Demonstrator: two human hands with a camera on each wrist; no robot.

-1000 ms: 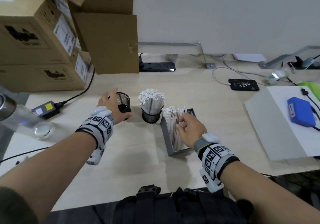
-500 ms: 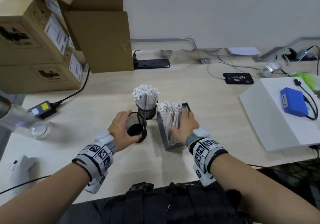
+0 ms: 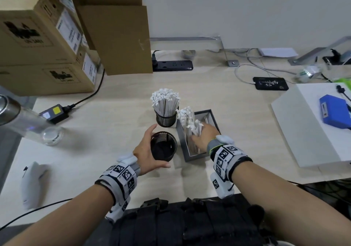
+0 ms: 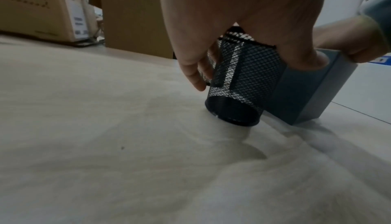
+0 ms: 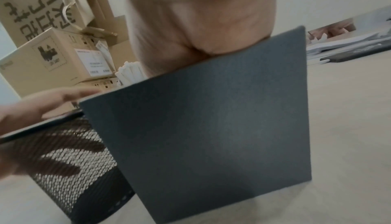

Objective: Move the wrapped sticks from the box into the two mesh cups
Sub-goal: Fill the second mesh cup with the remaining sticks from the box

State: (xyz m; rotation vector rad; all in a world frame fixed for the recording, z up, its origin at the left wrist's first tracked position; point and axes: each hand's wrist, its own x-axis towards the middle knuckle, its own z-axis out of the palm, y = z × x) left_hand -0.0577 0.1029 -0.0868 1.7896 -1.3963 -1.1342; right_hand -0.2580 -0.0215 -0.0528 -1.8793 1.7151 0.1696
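Note:
A grey box (image 3: 191, 156) stands on the desk with wrapped white sticks (image 3: 187, 120) upright in it. My right hand (image 3: 204, 135) reaches into the box and closes on a bunch of those sticks; its fingertips are hidden inside. The right wrist view shows only the palm (image 5: 196, 27) behind the box wall (image 5: 211, 127). Left of the box, my left hand (image 3: 144, 150) grips the empty black mesh cup (image 3: 163, 146), which is tilted on its base (image 4: 232, 110). Behind it a second mesh cup (image 3: 165, 119) is packed with sticks (image 3: 164, 101).
Stacked cardboard boxes (image 3: 47, 46) fill the back left. A power adapter (image 3: 55, 111) and a lying bottle (image 3: 22, 124) are on the left, a white mouse (image 3: 31, 183) near the front edge. A white box (image 3: 303, 131) with a blue device (image 3: 335, 112) sits right.
My left hand took the empty cup and drew it toward me, beside the grey box. My right hand sank deeper among the sticks in the box.

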